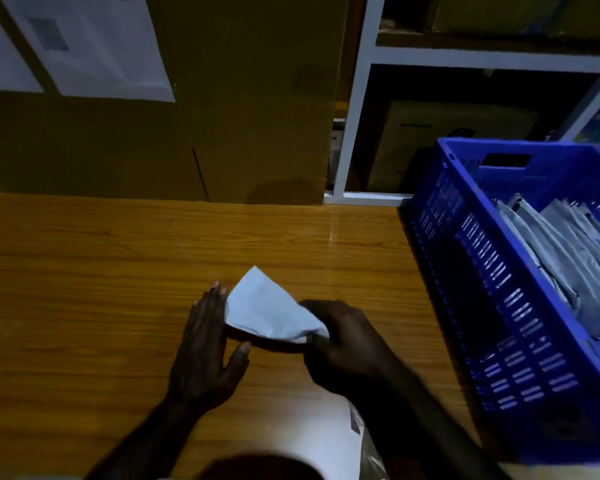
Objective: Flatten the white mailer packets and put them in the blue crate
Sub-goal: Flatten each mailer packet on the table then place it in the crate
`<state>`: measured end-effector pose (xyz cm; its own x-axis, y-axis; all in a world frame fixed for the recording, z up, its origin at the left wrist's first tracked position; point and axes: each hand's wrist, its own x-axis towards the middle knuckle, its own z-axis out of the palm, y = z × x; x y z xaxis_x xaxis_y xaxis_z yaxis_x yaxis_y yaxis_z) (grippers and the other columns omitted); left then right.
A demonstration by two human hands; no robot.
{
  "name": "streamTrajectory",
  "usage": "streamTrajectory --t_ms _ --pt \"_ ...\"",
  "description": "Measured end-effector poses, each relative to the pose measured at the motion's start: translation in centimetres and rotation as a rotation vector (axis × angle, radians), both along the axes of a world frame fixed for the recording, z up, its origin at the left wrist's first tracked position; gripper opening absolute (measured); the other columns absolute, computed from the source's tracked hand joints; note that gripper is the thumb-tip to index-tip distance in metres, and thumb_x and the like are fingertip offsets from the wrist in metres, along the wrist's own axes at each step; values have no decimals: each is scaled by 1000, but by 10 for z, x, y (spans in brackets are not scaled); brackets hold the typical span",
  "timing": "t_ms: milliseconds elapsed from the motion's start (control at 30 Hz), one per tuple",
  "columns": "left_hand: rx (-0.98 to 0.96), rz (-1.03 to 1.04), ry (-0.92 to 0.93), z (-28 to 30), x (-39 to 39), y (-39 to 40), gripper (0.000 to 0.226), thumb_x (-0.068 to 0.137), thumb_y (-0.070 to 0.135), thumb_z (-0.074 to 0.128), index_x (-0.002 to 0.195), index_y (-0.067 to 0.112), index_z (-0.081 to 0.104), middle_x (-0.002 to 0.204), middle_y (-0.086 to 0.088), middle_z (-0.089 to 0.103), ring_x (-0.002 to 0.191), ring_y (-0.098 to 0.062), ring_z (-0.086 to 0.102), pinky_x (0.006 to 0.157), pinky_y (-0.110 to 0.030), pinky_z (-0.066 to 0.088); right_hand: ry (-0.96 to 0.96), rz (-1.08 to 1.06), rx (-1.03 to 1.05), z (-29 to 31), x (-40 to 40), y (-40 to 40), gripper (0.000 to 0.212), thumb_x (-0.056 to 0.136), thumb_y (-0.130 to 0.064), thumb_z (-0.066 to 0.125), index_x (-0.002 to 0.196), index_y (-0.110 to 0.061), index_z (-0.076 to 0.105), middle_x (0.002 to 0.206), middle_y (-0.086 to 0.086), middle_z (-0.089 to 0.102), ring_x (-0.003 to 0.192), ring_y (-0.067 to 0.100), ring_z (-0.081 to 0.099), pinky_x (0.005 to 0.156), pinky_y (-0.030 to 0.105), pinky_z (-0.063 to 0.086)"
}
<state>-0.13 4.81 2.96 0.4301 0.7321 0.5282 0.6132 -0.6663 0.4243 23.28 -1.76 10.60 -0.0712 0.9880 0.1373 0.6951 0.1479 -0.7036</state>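
I am counting one white mailer packet (pixel 269 306) between two hands, the left hand (pixel 205 348) at 9 o'clock of it, the right hand (pixel 340 344) at 4 o'clock. I am seeing one blue crate (pixel 492 282) at 3 o'clock, holding several packets (pixel 565 258); their exact number I cannot tell.
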Motion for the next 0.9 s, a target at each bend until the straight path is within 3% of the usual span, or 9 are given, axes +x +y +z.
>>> streamTrajectory --t_ms 100,167,267,367,433,533,633,733,900 --pt "-1 -60 -2 2 -3 -5 68 97 45 40 145 -3 37 158 -17 26 147 -32 23 119 -49 19 -24 74 -48 3 -2 -13 27 67 -1 60 81 -25 60 73 -7 62 68 2 57 57 25 42" --pt "-33 -88 48 0 -5 -4 64 97 44 41 144 1 41 158 -14 27 147 -28 23 120 -43 17 -48 79 -84 6 -6 -16 33 62 -2 59 87 -23 66 80 -8 66 74 2 60 61 21 43" --pt "-184 -91 161 -10 -5 2 64 99 51 33 150 12 34 161 -1 22 149 -16 18 121 -28 11 -282 89 -73 -10 -5 -10 59 54 -17 63 113 -27 68 108 -10 70 102 6 61 90 25 45" --pt "-305 -75 182 -23 -4 7 70 97 63 14 154 23 20 159 11 14 149 -8 12 118 -18 4 -536 31 -149 -29 -14 4 73 64 -41 60 134 -24 57 134 0 60 128 19 50 115 45 26" --pt "-321 -102 192 -27 -5 10 73 94 66 4 153 25 15 159 11 12 148 -6 7 118 -19 3 -583 -62 -102 -32 -36 8 64 78 -46 48 133 -14 58 135 9 60 127 27 52 113 51 30" --pt "-306 -153 229 -30 -8 14 66 98 57 7 154 24 17 160 8 12 149 -6 4 120 -24 2 -542 -162 72 -54 -77 7 49 89 -31 44 125 -4 62 125 15 65 116 32 61 104 49 45" --pt "-252 -224 258 -32 -16 18 57 103 40 19 152 12 30 159 -4 23 149 -16 14 120 -31 7 -543 -216 103 -79 -108 2 53 88 -17 42 136 2 53 143 19 52 136 32 46 116 47 33" --pt "-148 -281 347 -31 -25 18 53 102 30 26 147 4 38 156 -11 31 147 -22 24 118 -37 14 -567 -286 144 -93 -125 -5 49 90 -7 42 137 6 52 146 21 47 142 33 38 116 49 32" --pt "-64 -287 482 -30 -30 17 56 103 30 16 144 3 43 153 -15 36 143 -27 31 113 -42 18 -533 -310 168 -102 -136 -18 47 100 -13 39 144 4 44 155 18 36 148 27 25 117 48 30"
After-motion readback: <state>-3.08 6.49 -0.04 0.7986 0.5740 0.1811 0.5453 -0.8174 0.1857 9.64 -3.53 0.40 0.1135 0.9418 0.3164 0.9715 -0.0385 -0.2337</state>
